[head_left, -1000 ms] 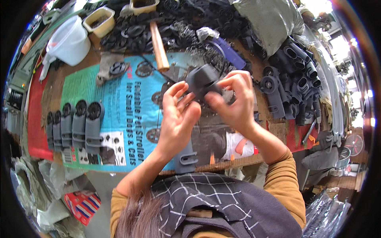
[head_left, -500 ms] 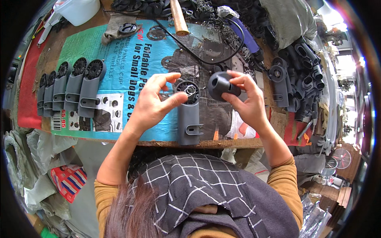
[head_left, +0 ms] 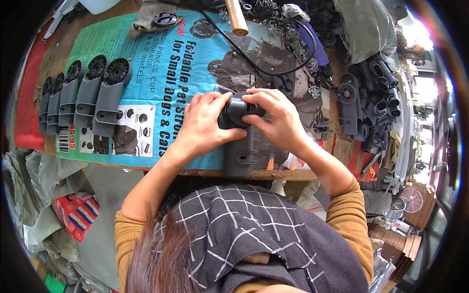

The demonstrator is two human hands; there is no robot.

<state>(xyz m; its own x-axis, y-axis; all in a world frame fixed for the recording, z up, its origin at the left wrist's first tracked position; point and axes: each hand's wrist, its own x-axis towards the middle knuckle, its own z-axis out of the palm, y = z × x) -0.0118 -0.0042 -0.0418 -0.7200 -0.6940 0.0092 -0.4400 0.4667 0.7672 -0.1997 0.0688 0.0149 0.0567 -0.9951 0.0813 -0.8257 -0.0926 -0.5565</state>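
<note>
A long grey plastic part lies at the table's front edge, its round end away from me and a slot near its lower end. On that round end sits a dark domed cap with a hole in it. My right hand pinches the cap between thumb and fingers from the right. From the left, my left hand wraps thumb and fingers around the round end, against the cap's side. The cap and my fingers hide the inside of the round end.
Several similar grey parts stand in a row at the left on a printed cardboard sheet. Beyond lie a wooden handle, a black cable and a blue-purple power tool. Grey tubular parts are heaped at the right.
My right hand has brought the cap leftward onto the round end, covering the coil spring that showed there. My left hand has closed in around that end. The whole view has shifted slightly.
</note>
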